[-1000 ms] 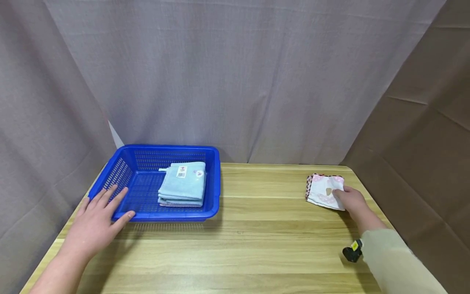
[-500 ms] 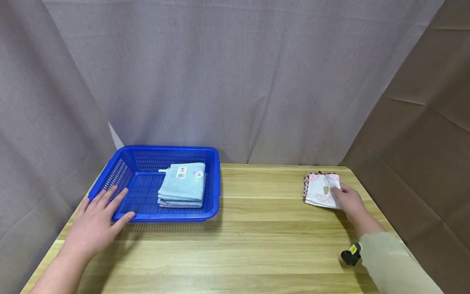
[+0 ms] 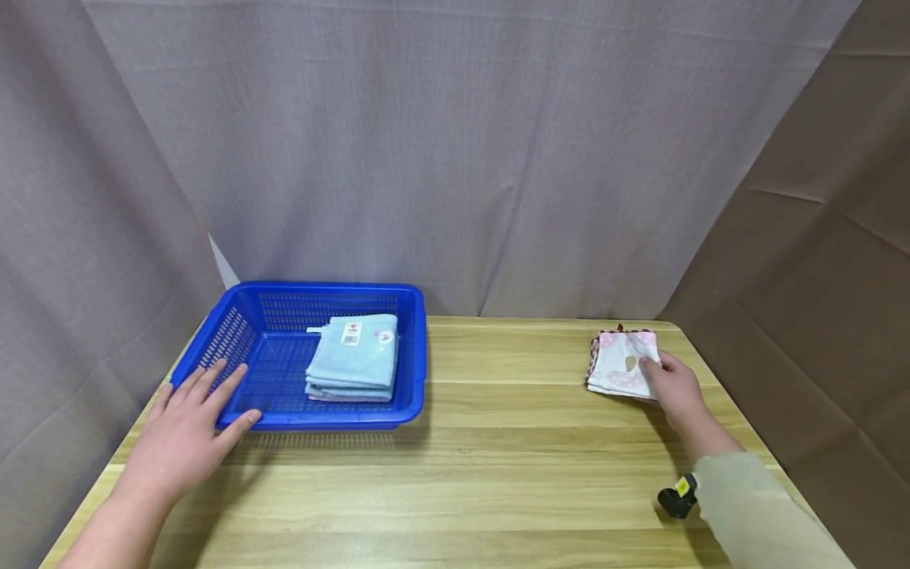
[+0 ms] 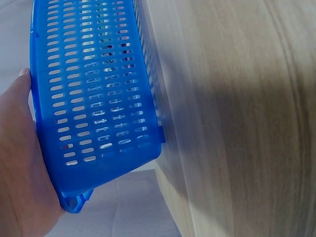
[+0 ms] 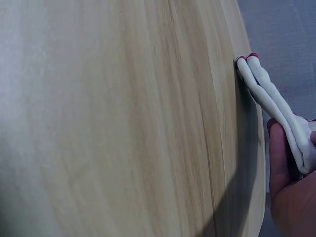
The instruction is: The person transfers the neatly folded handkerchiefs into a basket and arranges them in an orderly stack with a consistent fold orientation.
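A folded white-and-pink towel (image 3: 614, 371) with a red checked edge is at the right of the table. My right hand (image 3: 675, 387) pinches its right side, thumb on top and fingers beneath. In the right wrist view the folded towel (image 5: 274, 101) tilts up from the wood where the hand (image 5: 294, 197) grips it. At the left, my left hand (image 3: 181, 435) rests on the near left corner of a blue plastic basket (image 3: 320, 420), fingers spread over the rim. The left wrist view shows that hand (image 4: 22, 163) against the slotted basket wall (image 4: 94, 98).
Inside the basket, toward its right end, lies a stack of folded towels (image 3: 351, 356), light blue on top with a paper label. A grey curtain (image 3: 455, 158) closes off the back of the wooden table (image 3: 483, 474); a brown sheet (image 3: 817, 237) hangs along the right.
My right hand has shifted the white-and-pink towel slightly left and toward the back, with its gripped side raised a little. The left hand and the basket have stayed put.
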